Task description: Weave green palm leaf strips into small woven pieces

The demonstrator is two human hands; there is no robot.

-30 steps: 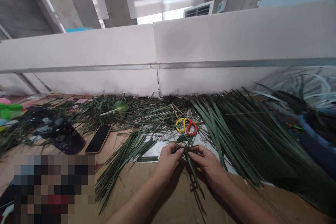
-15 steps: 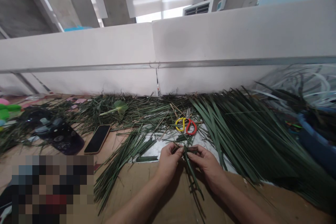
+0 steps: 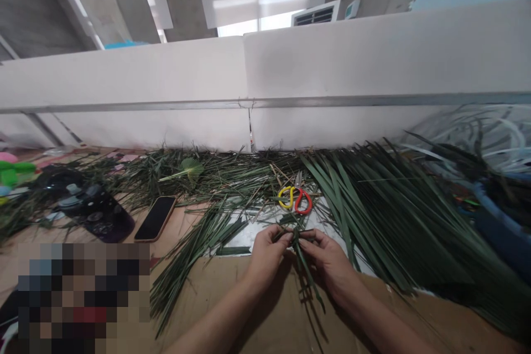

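Between my two hands is a small bundle of dark green palm leaf strips (image 3: 305,268), its loose ends hanging down over the cardboard (image 3: 215,293). My left hand (image 3: 271,246) pinches the upper end of it from the left, thumb against fingers. On the other side my right hand (image 3: 321,249) grips a strip with thumb and fingertips. The strips look folded or knotted at the fingertips; the exact crossing is too small to make out. Just beyond the hands lie scissors (image 3: 295,199) with one yellow and one red handle, blades pointing away.
Long palm leaves (image 3: 385,215) spread at the right, beside a blue container (image 3: 498,232). A strip bundle (image 3: 186,265) lies left of my hands. Further left are a phone (image 3: 155,219) and a dark bottle (image 3: 97,213). Leaf scraps line the white partition (image 3: 166,127).
Both hands keep their pinch on the leaf strips, with only a slight shift of the fingers at the crossing. The whole view has moved a few pixels.
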